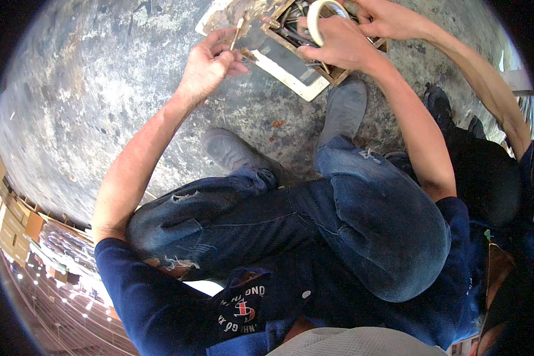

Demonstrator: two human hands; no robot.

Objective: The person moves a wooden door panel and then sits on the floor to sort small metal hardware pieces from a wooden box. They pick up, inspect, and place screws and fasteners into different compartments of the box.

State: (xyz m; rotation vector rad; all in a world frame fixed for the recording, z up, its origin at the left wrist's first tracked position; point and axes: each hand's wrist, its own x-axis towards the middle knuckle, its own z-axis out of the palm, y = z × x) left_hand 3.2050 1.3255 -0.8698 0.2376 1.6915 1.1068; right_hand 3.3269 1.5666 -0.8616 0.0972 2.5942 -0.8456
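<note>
My left hand (210, 64) is closed in a pinch on a thin stick-like piece with a pale tip (238, 34), held upright; its exact kind is too small to tell. Over a wooden toolbox (337, 75), my right hand (345, 46) has its fingers around the band of a pale ring like a tape roll (313, 25). Part of its grip is hidden. Dark tools and metal pieces (291, 22) crowd the box. From the right, another person's hand (393, 19) reaches to the same box.
A flat grey panel with a white edge (307, 90) lies against the box's near side. My shoes (344, 107) are close to it on the stained concrete floor (113, 77). The other person's dark-clothed leg (486, 172) is to my right. Stacked cartons (15, 231) stand far left.
</note>
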